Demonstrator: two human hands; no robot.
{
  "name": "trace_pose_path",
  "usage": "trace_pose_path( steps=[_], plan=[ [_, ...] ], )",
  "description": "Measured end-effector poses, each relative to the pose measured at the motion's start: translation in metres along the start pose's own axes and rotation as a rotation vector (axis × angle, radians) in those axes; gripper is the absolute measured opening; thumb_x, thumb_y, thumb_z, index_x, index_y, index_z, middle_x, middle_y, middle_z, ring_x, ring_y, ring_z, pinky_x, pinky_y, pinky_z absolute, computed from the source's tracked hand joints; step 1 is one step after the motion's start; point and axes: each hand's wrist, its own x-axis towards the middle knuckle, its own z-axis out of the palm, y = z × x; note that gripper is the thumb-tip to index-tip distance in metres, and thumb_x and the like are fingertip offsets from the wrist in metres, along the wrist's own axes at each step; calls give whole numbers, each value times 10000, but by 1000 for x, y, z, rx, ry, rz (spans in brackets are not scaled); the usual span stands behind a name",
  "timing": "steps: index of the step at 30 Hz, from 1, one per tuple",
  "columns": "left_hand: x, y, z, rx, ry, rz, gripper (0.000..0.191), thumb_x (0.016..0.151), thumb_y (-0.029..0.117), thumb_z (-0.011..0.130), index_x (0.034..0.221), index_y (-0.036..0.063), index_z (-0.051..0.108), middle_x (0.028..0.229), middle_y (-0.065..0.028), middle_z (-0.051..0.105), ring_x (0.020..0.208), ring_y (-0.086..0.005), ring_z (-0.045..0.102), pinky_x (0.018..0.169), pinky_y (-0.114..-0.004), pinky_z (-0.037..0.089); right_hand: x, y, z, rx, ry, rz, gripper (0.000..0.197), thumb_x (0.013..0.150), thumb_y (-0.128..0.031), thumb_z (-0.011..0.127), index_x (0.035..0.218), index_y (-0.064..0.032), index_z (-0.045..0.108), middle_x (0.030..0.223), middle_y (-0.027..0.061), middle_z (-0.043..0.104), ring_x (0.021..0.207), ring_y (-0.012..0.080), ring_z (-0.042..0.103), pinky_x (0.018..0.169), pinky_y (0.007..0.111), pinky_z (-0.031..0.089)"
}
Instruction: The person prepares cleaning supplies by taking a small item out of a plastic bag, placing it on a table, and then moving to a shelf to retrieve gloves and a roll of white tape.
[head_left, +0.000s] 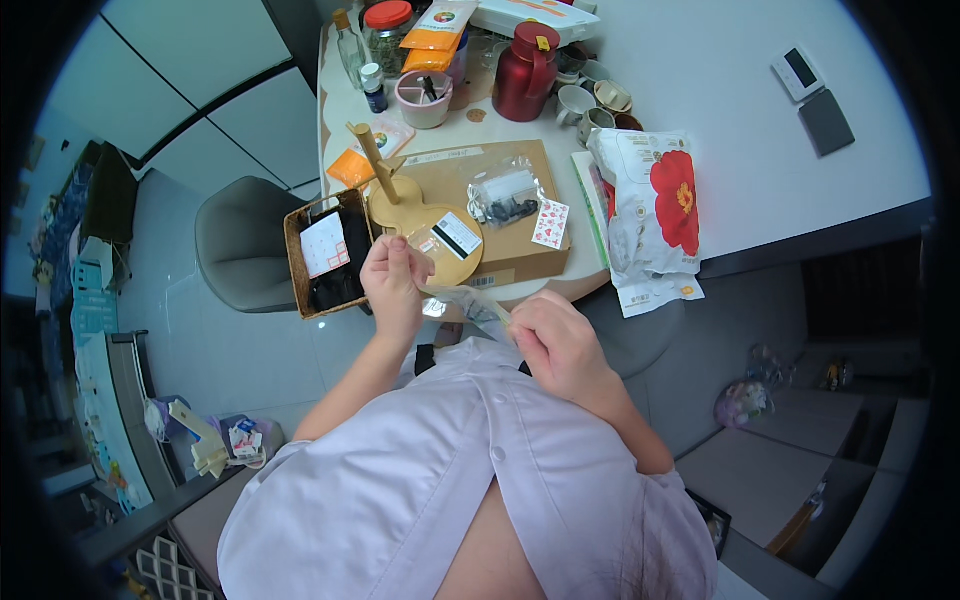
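Between my hands, in front of my waist, a clear plastic zip bag (474, 306) is stretched. My left hand (396, 281) pinches its left end, and my right hand (556, 341) grips the other end. Beyond them a cardboard box (517, 262) lies flat on the table. A wooden stand (386, 184) with an upright post and a rounded base rests on the box, with a card (457, 235) on the base. Also on the box, a clear bag with a white cable and dark parts (506, 196) lies beside a patterned card (551, 223). What the zip bag contains is not clear.
A wicker basket (294, 259) with black cloth stands left of the box. A red thermal jug (525, 75), several cups (575, 103) and a divided pink container (424, 105) are behind. A white package with a red flower (652, 217) overhangs the table's right edge. A grey chair (240, 247) is at left.
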Motion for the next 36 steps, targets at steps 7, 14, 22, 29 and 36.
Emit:
trace_pose_path(
  steps=[7, 14, 22, 29, 36],
  plan=[
    [-7, 6, 8, 2, 24, 23, 267, 885, 169, 582, 690, 49, 445, 529, 0, 451, 451, -73, 390, 472, -227, 360, -14, 3, -2, 76, -53, 239, 241, 714, -45, 668, 922, -8, 554, 774, 118, 566, 705, 273, 546, 627, 342, 459],
    [-13, 17, 14, 733, -379, 657, 339, 691, 219, 760, 623, 70, 463, 517, -54, 443, 437, -191, 440, 405, -272, 322, 4, 24, 42, -7, -102, 125, 295, 684, -119, 707, 944, -33, 598, 811, 80, 605, 780, 248, 571, 713, 353, 447],
    [-12, 28, -2, 702, -363, 712, 361, 689, 213, 761, 624, 51, 445, 516, -58, 437, 431, -189, 425, 401, -273, 318, 15, 20, 59, 66, -110, 59, 125, 672, -66, 679, 778, -45, 616, 764, 53, 594, 742, 236, 554, 717, 345, 434],
    [-19, 25, -10, 596, -302, 540, 272, 848, 165, 615, 710, 18, 431, 587, -57, 474, 511, -142, 446, 468, -241, 357, 16, 14, 62, 88, -91, 27, 103, 694, -51, 650, 773, -34, 585, 763, 64, 566, 753, 243, 537, 720, 347, 427],
    [-24, 25, -11, 713, -260, 530, 271, 731, 130, 729, 659, 37, 485, 546, -52, 504, 447, -140, 461, 401, -242, 329, 15, 11, 64, 68, -69, 45, 118, 709, -53, 637, 792, -31, 556, 767, 86, 541, 762, 259, 527, 723, 355, 423]
  ],
)
